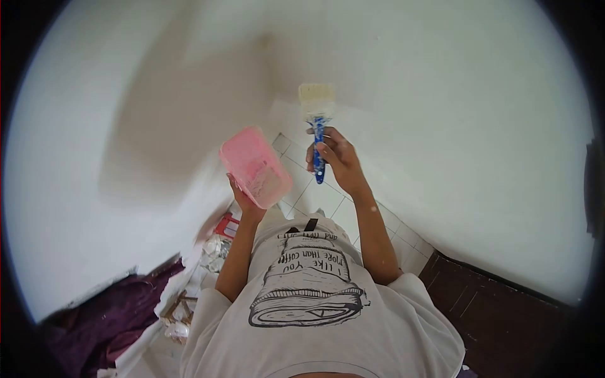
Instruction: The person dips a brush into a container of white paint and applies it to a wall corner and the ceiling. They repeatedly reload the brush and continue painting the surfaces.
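Note:
My right hand (337, 157) grips a paintbrush (318, 129) by its blue, paint-spotted handle. The brush stands upright with its wide pale bristles at the top, in front of the white wall. In my left hand (246, 198) is a pink plastic container (242, 151), held from below and tilted so that its inside shows. Some whitish paint lies at the container's near end. The fingers under the container are mostly hidden. Brush and container are apart, side by side at about chest height.
White walls (466, 120) meet in a corner ahead, above a white tiled floor (321, 198). At lower left are purple cloth (120, 315), a red plastic item (227, 225) and clear plastic bags (216, 251). A dark brown door-like panel (485, 315) is at lower right.

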